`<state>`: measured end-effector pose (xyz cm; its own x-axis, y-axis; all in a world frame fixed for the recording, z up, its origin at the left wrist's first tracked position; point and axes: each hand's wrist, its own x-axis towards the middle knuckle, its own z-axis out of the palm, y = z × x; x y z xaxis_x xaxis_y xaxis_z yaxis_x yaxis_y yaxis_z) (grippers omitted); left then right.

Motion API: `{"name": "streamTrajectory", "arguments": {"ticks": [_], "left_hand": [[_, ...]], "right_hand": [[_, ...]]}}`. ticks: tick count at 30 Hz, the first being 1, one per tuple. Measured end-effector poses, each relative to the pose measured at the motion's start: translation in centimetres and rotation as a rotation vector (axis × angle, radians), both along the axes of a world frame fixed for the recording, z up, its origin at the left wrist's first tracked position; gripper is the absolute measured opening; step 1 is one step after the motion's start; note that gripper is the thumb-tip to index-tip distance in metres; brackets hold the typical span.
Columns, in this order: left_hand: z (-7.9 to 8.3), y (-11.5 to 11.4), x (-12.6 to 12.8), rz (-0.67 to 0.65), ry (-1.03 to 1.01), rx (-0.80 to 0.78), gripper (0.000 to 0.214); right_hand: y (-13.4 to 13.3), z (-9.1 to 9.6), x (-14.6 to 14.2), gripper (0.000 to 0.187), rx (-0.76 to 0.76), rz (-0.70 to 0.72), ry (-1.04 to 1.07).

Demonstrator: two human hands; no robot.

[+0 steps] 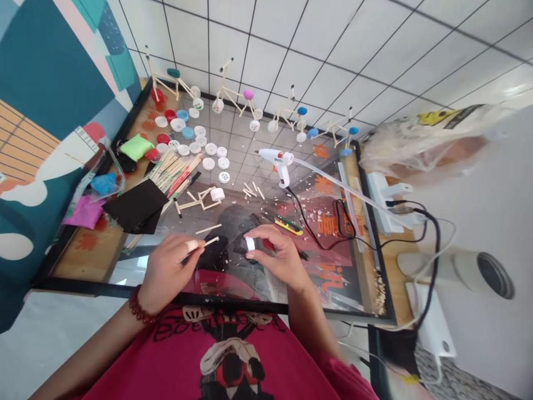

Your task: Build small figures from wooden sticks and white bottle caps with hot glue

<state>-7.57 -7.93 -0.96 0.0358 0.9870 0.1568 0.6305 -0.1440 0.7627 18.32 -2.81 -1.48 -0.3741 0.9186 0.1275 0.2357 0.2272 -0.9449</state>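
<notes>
My left hand [169, 269] is closed in a pinch on a thin wooden stick [208, 242], which points right toward my other hand. My right hand [277, 253] is closed around a small white bottle cap [250, 244], held between thumb and fingers just above the glass-topped table [233, 219]. The stick's tip ends a short way left of the cap. A half-built stick frame with a white cap [205, 198] lies on the glass beyond my hands.
A white glue gun [278, 161] stands mid-table, its black cord trailing right to a power strip [385, 203]. Loose caps [195, 145], a bundle of sticks [174, 169], black paper [135, 205] and a yellow-green cutter [288, 225] lie around. Several finished stick bicycles [233, 100] line the wall.
</notes>
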Motion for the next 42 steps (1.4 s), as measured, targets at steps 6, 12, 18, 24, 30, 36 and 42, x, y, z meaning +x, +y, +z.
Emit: {"name": "streamTrajectory", "arguments": {"ticks": [6, 12, 18, 24, 30, 36, 42], "left_hand": [[-1.2, 2.0, 0.2, -0.117, 0.362, 0.19, 0.017], [-1.7, 0.6, -1.3, -0.021, 0.347, 0.202, 0.024], [-1.8, -0.1, -2.6, 0.043, 0.352, 0.179, 0.015], [-1.1, 1.2, 0.1, -0.069, 0.462, 0.258, 0.016], [-1.1, 2.6, 2.4, -0.165, 0.63, 0.217, 0.019], [0.8, 2.6, 3.5, -0.183, 0.072, -0.155, 0.018], [3.5, 2.2, 5.8, -0.159, -0.682, -0.662, 0.021]], "right_hand": [[-0.1, -0.1, -0.4, 0.026, 0.035, 0.011, -0.036], [-0.1, 0.2, 0.1, 0.027, 0.033, 0.018, -0.075], [-0.4, 0.1, -0.6, 0.029, 0.063, 0.163, -0.126], [-0.4, 0.2, -1.3, 0.031, 0.099, 0.126, -0.131], [-0.2, 0.1, -0.8, 0.027, 0.009, -0.039, -0.011], [-0.3, -0.6, -0.7, 0.04, -0.404, -0.12, 0.352], [-0.2, -0.9, -0.5, 0.045, -0.51, -0.098, 0.465]]}}
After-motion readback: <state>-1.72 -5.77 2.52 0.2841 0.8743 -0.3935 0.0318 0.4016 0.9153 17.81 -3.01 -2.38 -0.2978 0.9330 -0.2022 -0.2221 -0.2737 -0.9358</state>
